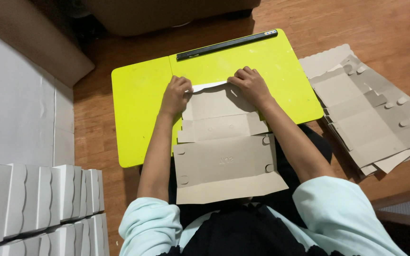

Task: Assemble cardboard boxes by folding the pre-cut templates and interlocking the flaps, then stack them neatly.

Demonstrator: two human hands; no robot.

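Home room used for piecework, most likely a living room. Warm wood plank floor (pixel 395 28), person seated low at a small lime-green folding lap desk (pixel 138 104), not a factory bench. Dark upholstered furniture base (pixel 167 14) beyond the hands, light cushion or mattress edge (pixel 20 109) off to the left hand's side. Stack of flat grey cardboard blanks (pixel 371 109) lies on the floor beside the right hand's side; rows of folded white boxes (pixel 39 199) piled near the left elbow. No industrial fittings visible; domestic setting with box-folding work.
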